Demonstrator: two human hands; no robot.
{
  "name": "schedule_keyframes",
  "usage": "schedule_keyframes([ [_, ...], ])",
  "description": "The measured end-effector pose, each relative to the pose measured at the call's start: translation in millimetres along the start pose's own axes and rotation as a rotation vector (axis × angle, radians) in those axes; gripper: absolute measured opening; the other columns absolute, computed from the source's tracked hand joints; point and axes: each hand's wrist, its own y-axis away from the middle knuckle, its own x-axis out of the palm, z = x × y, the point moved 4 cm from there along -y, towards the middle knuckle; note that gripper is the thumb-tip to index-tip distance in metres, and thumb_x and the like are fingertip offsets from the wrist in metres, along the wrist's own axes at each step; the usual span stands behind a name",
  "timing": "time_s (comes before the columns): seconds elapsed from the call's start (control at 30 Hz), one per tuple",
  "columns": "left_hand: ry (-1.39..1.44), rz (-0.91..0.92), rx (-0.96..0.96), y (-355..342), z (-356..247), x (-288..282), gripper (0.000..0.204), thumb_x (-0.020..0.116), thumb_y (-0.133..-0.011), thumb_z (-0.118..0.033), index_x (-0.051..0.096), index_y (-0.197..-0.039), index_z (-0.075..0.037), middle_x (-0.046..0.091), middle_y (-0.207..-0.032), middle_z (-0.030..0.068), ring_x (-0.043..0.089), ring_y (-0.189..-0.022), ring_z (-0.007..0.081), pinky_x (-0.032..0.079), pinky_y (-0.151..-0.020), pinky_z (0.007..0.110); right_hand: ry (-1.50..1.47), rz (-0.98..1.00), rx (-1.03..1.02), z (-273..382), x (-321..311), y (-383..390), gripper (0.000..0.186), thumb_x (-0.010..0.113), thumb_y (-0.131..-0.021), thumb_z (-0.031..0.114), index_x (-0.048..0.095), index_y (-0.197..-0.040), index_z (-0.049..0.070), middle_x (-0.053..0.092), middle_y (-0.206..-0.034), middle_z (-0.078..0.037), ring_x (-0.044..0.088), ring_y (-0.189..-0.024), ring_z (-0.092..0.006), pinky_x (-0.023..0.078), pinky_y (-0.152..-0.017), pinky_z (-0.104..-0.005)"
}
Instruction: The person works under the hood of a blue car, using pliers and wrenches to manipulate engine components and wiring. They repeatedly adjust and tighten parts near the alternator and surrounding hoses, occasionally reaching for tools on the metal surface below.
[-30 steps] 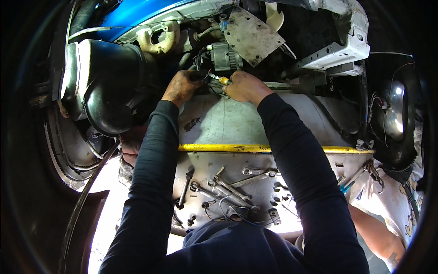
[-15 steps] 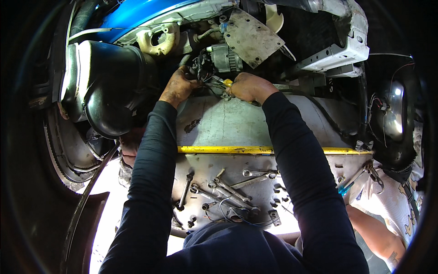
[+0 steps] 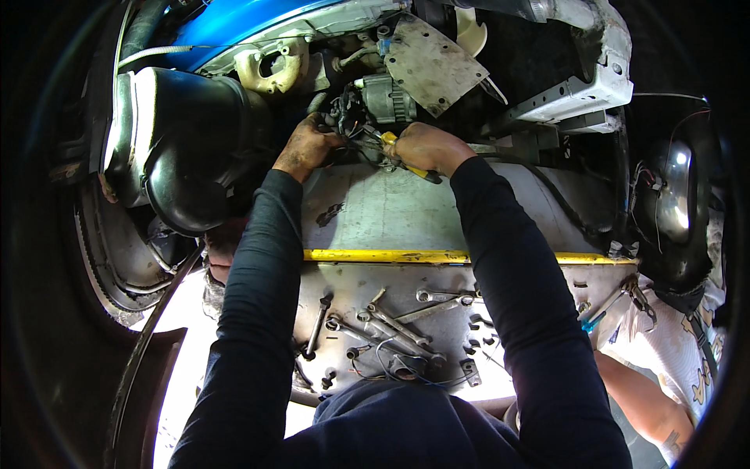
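Yellow-handled pliers (image 3: 422,173) are gripped in my right hand (image 3: 431,148). Their handles stand apart, and the metal jaws point left toward a bundle of dark wires (image 3: 353,127). My left hand (image 3: 306,149) is closed at the left end of that bundle, its fingers pinching what seem to be wires; the fingertips are partly hidden in shadow. Just behind both hands sits a ribbed grey metal alternator (image 3: 383,98). Beneath the hands lies a bare grey metal panel (image 3: 383,211).
Several wrenches (image 3: 394,332) and small parts lie on the lower metal sheet, below a yellow strip (image 3: 383,256). A large black rounded housing (image 3: 187,148) stands left. A holed metal plate (image 3: 433,62) juts out behind the alternator. Another person's arm (image 3: 644,399) shows at lower right.
The yellow handles have spread apart, with one now showing well below my right hand. My right hand has shifted slightly; my left hand has stayed in place.
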Motion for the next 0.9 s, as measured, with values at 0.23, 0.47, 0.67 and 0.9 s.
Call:
schedule_keyframes([
  [0.23,-0.045,-0.023,0.007,-1,0,-2,0.054,0.073,-0.083,0.000,0.057,-0.135,0.003,0.071,-0.115,0.0077,0.068,-0.096,0.0161,0.056,-0.084,0.030,0.025,-0.070,-0.037,9,-3,3,0.060,0.066,-0.095,0.047,0.070,-0.115,-0.010,0.071,-0.112,-0.029,0.069,-0.101,-0.0398,0.052,-0.090,-0.0448],
  [0.47,-0.057,0.061,0.155,-9,5,2,0.041,0.071,-0.082,0.001,0.065,-0.123,-0.001,0.072,-0.106,0.0077,0.067,-0.097,0.0173,0.055,-0.085,0.029,0.090,-0.121,-0.052,10,-7,10,0.067,0.066,-0.095,0.047,0.063,-0.131,-0.010,0.065,-0.128,-0.032,0.062,-0.123,-0.0420,0.049,-0.104,-0.0430],
  [0.67,0.135,0.049,0.047,-5,0,5,0.037,0.071,-0.082,0.004,0.068,-0.118,-0.006,0.073,-0.099,0.0060,0.069,-0.086,0.0145,0.057,-0.072,0.028,0.179,-0.083,-0.097,14,-10,12,0.070,0.066,-0.096,0.048,0.061,-0.133,-0.010,0.062,-0.134,-0.032,0.061,-0.125,-0.0420,0.048,-0.106,-0.0423],
  [0.9,0.134,0.028,-0.005,-1,0,4,0.034,0.072,-0.081,0.002,0.068,-0.113,-0.005,0.073,-0.095,0.0065,0.069,-0.084,0.0143,0.056,-0.073,0.028,0.060,-0.074,-0.020,10,-11,11,0.066,0.068,-0.095,0.048,0.066,-0.125,-0.011,0.067,-0.124,-0.032,0.066,-0.115,-0.0426,0.050,-0.100,-0.0435],
])
